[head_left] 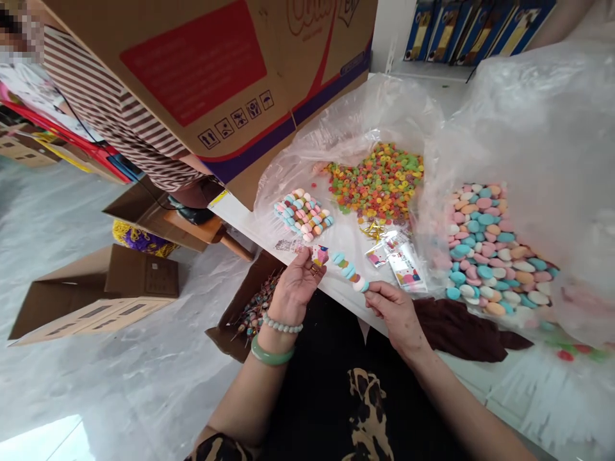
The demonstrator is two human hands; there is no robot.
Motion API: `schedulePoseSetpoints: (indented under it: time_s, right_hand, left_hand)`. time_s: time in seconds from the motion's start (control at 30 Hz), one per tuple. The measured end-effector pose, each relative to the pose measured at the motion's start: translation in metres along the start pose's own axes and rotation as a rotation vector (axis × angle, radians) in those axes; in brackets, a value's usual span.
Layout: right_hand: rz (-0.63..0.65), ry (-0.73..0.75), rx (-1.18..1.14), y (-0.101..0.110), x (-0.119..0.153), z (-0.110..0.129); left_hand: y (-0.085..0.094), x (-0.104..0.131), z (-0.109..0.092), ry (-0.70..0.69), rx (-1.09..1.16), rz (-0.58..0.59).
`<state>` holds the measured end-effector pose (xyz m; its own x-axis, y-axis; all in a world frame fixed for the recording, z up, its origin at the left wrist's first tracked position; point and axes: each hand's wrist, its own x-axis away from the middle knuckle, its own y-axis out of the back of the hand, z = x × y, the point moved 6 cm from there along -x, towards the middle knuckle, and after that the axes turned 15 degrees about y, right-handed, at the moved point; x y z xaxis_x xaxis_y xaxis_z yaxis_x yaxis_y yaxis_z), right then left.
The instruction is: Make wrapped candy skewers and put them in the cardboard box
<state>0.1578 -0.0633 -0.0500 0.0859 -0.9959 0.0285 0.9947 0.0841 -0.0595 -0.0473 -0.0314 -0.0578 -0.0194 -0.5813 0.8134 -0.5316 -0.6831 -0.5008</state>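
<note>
My right hand [391, 314] pinches the near end of a candy skewer [350, 270], threaded with blue, white and green sweets. The skewer points up and left, over the table edge. Between the fingers of my left hand [298, 278] is a small printed plastic bag [319, 255], close to the skewer's far end but apart from it. Just beyond lies a stack of finished-looking candy skewers [303, 214] on clear plastic. Printed bags [404, 264] and gold twist ties [373, 230] lie to the right, in front of a heap of small ring sweets [384, 179].
Pastel oval sweets [485, 256] fill a clear bag at right. A dark cloth [468, 330] hangs at the table edge. A big carton [202, 77] stands at the back left. Below is an open box of skewers [257, 307]. Someone in a striped top [110, 109] is behind the carton.
</note>
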Motion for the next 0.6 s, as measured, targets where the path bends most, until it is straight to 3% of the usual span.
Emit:
schedulePoseSetpoints:
  time_s: [0.23, 0.4, 0.6]
  right_hand:
    - [-0.050, 0.256, 0.277, 0.009, 0.003, 0.021]
    - [-0.050, 0.425, 0.501, 0.012, 0.003, 0.024]
    - [0.001, 0.699, 0.960, 0.001, 0.013, 0.036]
  left_hand:
    - [-0.017, 0.007, 0.016, 0.046, 0.014, 0.043]
    - [-0.018, 0.007, 0.022, 0.055, 0.051, 0.031]
    - [-0.014, 0.000, 0.020, 0.034, 0.050, 0.033]
